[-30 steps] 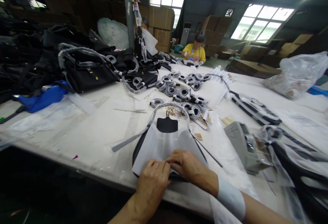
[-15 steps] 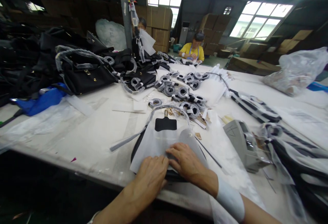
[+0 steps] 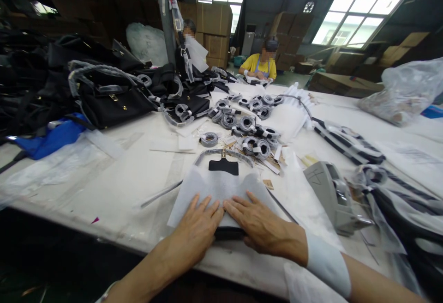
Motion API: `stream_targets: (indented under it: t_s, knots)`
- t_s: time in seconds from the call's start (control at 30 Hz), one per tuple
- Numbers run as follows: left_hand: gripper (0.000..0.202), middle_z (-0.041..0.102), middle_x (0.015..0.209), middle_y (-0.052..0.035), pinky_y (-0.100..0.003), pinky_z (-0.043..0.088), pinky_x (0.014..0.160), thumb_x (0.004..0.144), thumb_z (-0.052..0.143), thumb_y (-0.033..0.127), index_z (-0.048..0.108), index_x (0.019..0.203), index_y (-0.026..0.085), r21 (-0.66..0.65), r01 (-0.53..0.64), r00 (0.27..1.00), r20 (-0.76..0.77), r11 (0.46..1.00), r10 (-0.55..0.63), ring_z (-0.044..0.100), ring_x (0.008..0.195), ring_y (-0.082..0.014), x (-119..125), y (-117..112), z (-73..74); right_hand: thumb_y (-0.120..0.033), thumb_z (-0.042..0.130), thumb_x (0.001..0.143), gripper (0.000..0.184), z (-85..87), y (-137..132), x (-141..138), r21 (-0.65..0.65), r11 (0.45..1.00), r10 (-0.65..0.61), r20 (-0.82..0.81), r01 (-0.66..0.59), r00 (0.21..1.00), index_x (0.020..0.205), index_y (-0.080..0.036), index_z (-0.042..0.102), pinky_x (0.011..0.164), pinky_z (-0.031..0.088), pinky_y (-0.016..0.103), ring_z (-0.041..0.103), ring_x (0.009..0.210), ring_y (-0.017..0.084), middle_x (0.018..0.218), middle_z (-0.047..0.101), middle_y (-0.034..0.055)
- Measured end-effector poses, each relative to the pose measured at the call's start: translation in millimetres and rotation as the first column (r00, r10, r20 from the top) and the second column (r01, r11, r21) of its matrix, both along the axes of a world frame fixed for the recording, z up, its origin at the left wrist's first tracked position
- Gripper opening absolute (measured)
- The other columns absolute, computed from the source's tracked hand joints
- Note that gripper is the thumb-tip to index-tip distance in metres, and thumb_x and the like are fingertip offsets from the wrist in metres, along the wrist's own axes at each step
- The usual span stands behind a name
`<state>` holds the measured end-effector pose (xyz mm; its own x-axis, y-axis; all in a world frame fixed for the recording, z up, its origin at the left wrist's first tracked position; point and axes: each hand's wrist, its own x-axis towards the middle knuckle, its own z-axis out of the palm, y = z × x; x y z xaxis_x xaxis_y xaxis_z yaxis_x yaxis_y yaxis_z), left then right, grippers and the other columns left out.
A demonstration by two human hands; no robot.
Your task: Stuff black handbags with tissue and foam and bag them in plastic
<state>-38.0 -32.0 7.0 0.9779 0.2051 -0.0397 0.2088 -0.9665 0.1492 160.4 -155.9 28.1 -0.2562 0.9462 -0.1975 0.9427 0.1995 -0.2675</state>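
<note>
Factory packing floor for handbags, warehouse-like. Long white bench [image 3: 138, 173] runs out ahead of the fingers [image 3: 207, 203]. Black handbags [image 3: 110, 99] with wrapped handles piled far left of the fingers. Many coiled straps [image 3: 242, 125] in plastic wrap lie just beyond the fingers. White wrapping paper [image 3: 214, 187] lies under the fingers, over a black bag part. Tape dispenser [image 3: 328, 196] to their right, wrapped black straps [image 3: 346, 141] further right. Plastic bag [image 3: 404, 90] of small parts far right. Stacked cardboard boxes [image 3: 216, 26] along the back wall, big industrial windows [image 3: 353, 19]. Two other workers sit at the far end, one in a yellow shirt [image 3: 261, 65].
</note>
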Motion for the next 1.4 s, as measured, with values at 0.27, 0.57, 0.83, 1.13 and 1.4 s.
stream_targets:
  t_s: [0.27, 0.57, 0.83, 1.13, 1.4]
  knots:
    - [0.067, 0.055, 0.142, -0.006, -0.053, 0.033, 0.112, 0.084, 0.043, 0.006, 0.041, 0.146, 0.03, 0.238, -0.012, 0.989, 0.148, 0.971, -0.024, 0.05, 0.131, -0.0266, -8, 5, -48.7, -0.004, 0.038, 0.091, 0.063, -59.1, -14, -7, 0.404, 0.915, -0.081, 0.204, -0.009, 0.976, 0.152, -0.016, 0.032, 0.111, 0.033, 0.065, 0.039, 0.139, 0.033, 0.149, 0.048, 0.0128]
    - [0.041, 0.058, 0.138, -0.0061, -0.059, 0.009, 0.119, 0.097, 0.042, 0.026, 0.055, 0.135, 0.026, 0.437, -0.115, 0.909, 0.409, 0.892, -0.083, 0.048, 0.13, -0.0295, -15, -6, -67.6, -0.008, 0.04, 0.096, 0.053, -61.1, -11, -10, 0.456, 0.888, -0.078, 0.27, -0.057, 0.96, 0.147, -0.021, 0.041, 0.105, 0.04, 0.062, 0.046, 0.133, 0.034, 0.146, 0.052, 0.0076]
    - [0.071, 0.05, 0.148, -0.0046, -0.06, 0.007, 0.118, 0.084, 0.045, 0.008, 0.037, 0.148, 0.039, 0.44, -0.154, 0.938, 0.346, 0.885, -0.009, 0.041, 0.138, -0.0322, -42, 11, -71.1, -0.007, 0.042, 0.094, 0.059, -46.5, -5, -8, 0.307, 0.949, 0.004, 0.205, -0.068, 0.979, 0.151, -0.021, 0.034, 0.106, 0.037, 0.066, 0.039, 0.138, 0.038, 0.151, 0.044, 0.0122]
    - [0.097, 0.031, 0.159, -0.0123, -0.068, 0.025, 0.111, 0.072, 0.079, 0.031, 0.025, 0.153, 0.035, 0.245, -0.179, 0.959, 0.258, 0.953, 0.113, 0.029, 0.144, -0.0424, -40, -11, -53.9, -0.051, 0.064, 0.089, 0.065, 12.9, 16, 10, -0.173, 0.984, -0.088, -0.243, 0.046, 0.966, 0.146, -0.025, 0.045, 0.114, 0.02, 0.068, 0.027, 0.145, 0.04, 0.155, 0.039, 0.0138]
    - [0.101, 0.042, 0.153, -0.0115, -0.073, 0.014, 0.111, 0.06, 0.089, 0.048, 0.039, 0.146, 0.036, 0.272, -0.229, 0.944, 0.298, 0.935, 0.144, 0.036, 0.139, -0.0446, -32, -11, -70.4, -0.054, 0.06, 0.09, 0.049, 42.2, 62, -48, -0.149, 0.984, -0.078, 0.135, 0.098, 0.988, 0.114, -0.011, 0.066, 0.084, 0.051, 0.063, 0.066, 0.099, 0.041, 0.107, 0.069, 0.0232]
